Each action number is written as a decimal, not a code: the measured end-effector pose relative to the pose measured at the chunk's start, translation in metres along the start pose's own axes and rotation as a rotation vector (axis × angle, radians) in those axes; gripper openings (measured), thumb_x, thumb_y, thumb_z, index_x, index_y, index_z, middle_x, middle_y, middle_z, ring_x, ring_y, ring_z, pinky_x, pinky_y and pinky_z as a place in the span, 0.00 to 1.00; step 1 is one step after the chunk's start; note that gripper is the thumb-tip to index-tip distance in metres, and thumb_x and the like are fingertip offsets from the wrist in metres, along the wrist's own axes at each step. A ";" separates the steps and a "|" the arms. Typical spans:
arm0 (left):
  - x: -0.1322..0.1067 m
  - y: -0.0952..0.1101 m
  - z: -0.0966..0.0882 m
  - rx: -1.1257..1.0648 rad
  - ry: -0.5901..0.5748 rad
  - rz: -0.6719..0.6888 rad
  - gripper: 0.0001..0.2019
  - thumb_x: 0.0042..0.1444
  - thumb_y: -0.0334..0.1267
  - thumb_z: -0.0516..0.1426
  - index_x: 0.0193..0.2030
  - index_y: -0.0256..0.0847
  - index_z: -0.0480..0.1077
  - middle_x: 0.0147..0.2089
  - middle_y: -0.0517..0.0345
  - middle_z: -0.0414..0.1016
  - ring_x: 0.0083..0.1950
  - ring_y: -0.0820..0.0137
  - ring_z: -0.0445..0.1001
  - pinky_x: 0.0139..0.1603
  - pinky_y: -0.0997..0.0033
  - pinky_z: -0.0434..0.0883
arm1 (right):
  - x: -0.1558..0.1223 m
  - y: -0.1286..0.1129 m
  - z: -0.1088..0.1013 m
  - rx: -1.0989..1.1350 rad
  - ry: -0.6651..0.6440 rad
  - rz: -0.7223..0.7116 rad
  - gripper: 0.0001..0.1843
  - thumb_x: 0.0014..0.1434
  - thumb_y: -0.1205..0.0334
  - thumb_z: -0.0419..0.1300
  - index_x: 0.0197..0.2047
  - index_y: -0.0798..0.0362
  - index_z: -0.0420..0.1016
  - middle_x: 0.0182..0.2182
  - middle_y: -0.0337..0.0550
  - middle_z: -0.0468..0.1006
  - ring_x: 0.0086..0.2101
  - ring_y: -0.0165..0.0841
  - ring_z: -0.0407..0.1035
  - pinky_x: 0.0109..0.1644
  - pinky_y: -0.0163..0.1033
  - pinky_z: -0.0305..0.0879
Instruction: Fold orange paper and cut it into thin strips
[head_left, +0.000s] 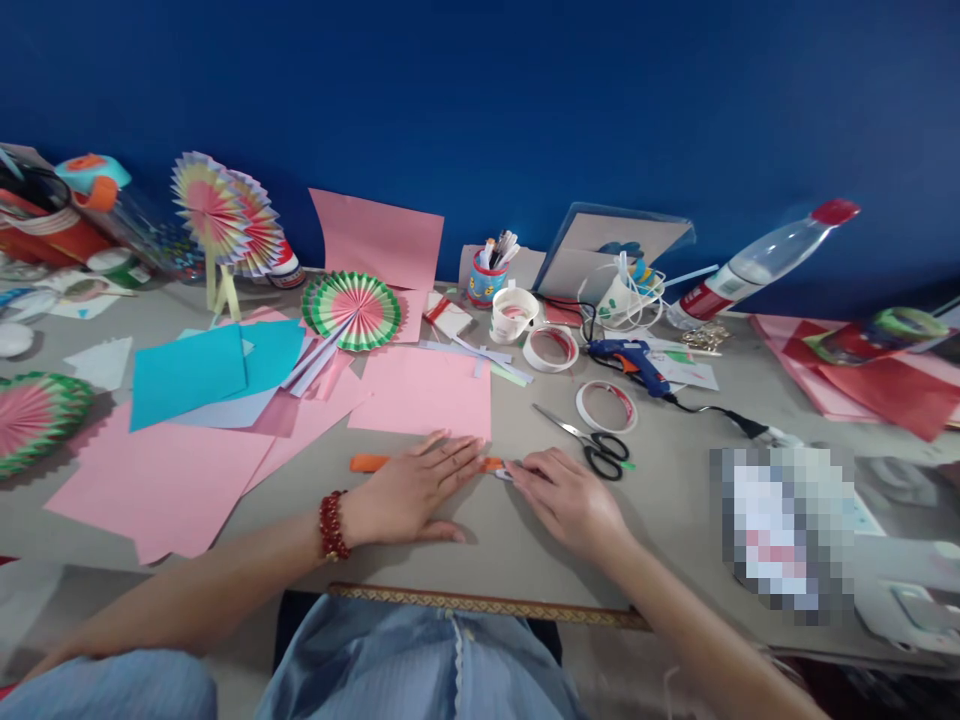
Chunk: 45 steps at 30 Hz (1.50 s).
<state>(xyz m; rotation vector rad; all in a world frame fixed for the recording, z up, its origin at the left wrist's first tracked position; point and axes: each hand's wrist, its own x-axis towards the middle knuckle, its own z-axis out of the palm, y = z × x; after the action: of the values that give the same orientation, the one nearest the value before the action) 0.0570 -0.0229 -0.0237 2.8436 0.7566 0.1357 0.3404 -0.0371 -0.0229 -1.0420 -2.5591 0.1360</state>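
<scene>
My left hand (411,487) lies flat on the grey table (525,540), fingers stretched over an orange stick-like tool (369,463) that runs under it. My right hand (566,492) rests beside it, fingers lightly curled with the tips at the tool's metal end (501,469). A red bead bracelet (331,524) circles my left wrist. A pink paper sheet (424,392) lies just beyond the hands. Black-handled scissors (596,446) sit right of my right hand.
Pink and blue paper sheets (187,375) cover the left side. Pleated paper fans (352,310) stand and lie at the back. Tape rolls (605,405), a blue glue gun (630,360), cups, a pen pot (487,278) and a plastic bottle (757,265) crowd the rear. Red paper (862,385) lies right.
</scene>
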 end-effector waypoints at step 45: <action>-0.021 -0.008 -0.007 -0.037 -0.013 0.004 0.48 0.65 0.67 0.46 0.78 0.35 0.34 0.78 0.44 0.43 0.78 0.59 0.45 0.77 0.54 0.38 | 0.005 -0.021 0.009 -0.103 0.022 0.056 0.13 0.71 0.66 0.52 0.49 0.53 0.77 0.38 0.47 0.77 0.38 0.36 0.68 0.41 0.40 0.66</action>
<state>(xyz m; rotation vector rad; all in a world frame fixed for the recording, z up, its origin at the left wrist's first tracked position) 0.0344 -0.0259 -0.0196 2.8080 0.7382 0.1298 0.3205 -0.0484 -0.0247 -1.1470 -2.5415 0.0070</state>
